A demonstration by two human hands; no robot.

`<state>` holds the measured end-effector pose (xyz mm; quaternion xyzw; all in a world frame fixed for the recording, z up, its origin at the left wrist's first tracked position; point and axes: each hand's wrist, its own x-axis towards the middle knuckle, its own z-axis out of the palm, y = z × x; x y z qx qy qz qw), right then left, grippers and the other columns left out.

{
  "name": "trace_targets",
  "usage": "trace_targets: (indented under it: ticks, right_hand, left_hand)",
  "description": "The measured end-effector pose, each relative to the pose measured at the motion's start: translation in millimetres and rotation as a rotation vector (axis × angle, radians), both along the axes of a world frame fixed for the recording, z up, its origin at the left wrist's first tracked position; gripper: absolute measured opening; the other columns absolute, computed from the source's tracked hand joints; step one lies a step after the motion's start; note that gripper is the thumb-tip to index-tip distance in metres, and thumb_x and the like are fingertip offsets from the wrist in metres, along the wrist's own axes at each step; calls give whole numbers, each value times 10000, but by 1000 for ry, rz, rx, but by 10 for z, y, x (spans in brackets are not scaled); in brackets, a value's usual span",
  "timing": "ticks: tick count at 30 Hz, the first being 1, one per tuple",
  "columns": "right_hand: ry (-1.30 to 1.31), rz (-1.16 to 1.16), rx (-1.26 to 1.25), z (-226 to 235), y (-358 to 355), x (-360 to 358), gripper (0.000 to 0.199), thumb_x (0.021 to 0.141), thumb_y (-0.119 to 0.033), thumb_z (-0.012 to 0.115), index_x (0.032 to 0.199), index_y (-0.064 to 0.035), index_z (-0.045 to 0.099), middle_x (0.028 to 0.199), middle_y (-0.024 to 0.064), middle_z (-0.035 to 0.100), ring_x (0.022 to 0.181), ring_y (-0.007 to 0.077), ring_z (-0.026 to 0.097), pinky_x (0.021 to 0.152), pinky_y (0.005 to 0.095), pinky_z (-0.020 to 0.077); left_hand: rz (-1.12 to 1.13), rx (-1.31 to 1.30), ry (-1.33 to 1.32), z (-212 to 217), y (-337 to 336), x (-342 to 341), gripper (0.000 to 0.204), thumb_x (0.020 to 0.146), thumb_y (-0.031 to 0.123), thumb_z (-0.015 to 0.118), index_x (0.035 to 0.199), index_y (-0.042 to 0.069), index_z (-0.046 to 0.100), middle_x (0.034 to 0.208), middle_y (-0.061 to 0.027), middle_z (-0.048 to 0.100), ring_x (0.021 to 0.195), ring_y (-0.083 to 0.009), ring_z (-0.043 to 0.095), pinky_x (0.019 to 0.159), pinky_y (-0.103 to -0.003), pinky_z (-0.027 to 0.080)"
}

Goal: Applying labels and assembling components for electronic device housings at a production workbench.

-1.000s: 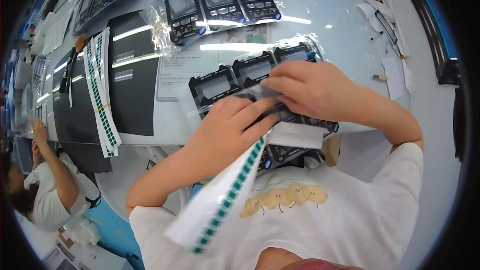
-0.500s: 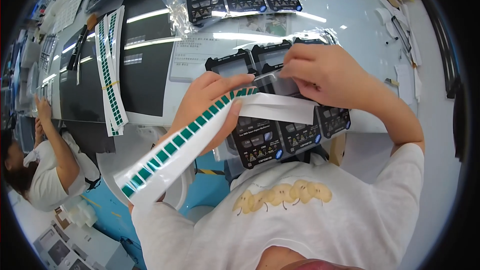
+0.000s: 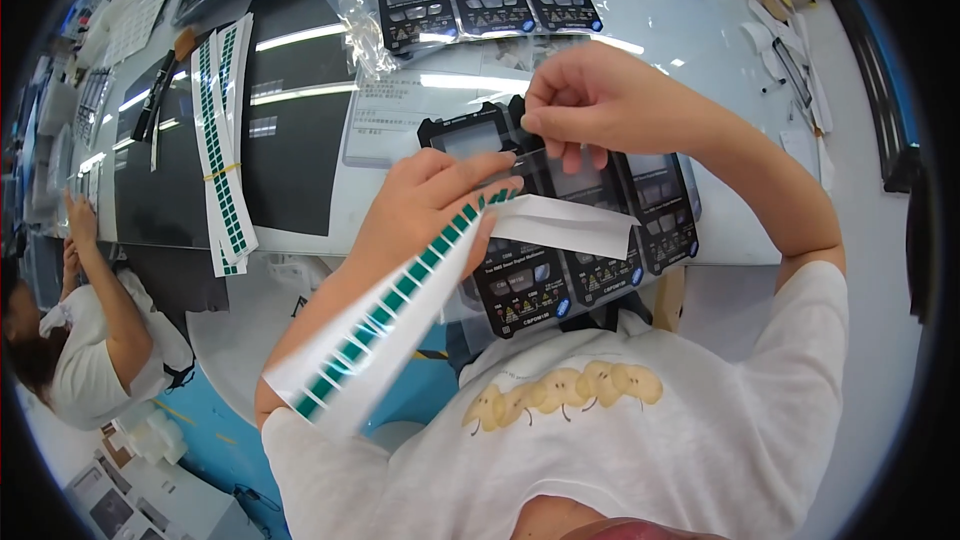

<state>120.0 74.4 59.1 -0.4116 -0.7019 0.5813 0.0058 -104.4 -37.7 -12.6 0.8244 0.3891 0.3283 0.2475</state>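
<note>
"Fingers of the left hand point(image 3: 425, 205), what were they grasping?"

"One green-squared strip point(image 3: 375, 318). Thumb and forefinger nipped its upper end; the rest trailed from them toward the body, slanting left."

"And the right hand point(image 3: 600, 100)?"

"Raised to the right of the left fingertips, its own fingers curled and the thumb drawn in close. Whether they pinched something small, I couldn't tell."

"Where were the black panels point(image 3: 520, 290)?"

"Underneath both hands' fingers, three side by side. The left fingertips came over the upper part of the row, near where the left and middle panels met. The right fingers hung above the middle one, and that hand hid some of the panels' far ends."

"That plain white band point(image 3: 570, 225)?"

"It ran rightward from the left fingertips, across the panels."

"Anything farther out?"

"Beyond the fingers, away from the body, bagged panels point(image 3: 490, 0) lay on the table point(image 3: 720, 80). Well left of the left fingers was a strip bundle point(image 3: 225, 205), tied with a yellow band point(image 3: 222, 171), beside a black sheet point(image 3: 300, 140)."
</note>
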Motion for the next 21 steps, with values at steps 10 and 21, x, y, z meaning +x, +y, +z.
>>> trace_targets:
  ticks: [10, 21]
  right_hand:
    - [-120, 75, -160, -105, 184, -80, 212, 1003, -191, 621, 971, 19, 635, 807, 79, 712, 707, 144, 726, 628, 252, 589]
    - [-181, 105, -126, -74, 194, -142, 184, 992, -150, 607, 932, 21, 639, 798, 82, 712, 682, 148, 726, 617, 252, 590]
  left_hand:
    - [-40, 294, 223, -132, 9, -1, 414, 780, 173, 664, 1170, 37, 692, 1332, -59, 641, 900, -200, 555, 785, -346, 453]
    - [-6, 335, 243, -118, -10, 12, 376, 776, 185, 659, 1120, 41, 705, 1329, -50, 640, 854, -178, 532, 735, -324, 430]
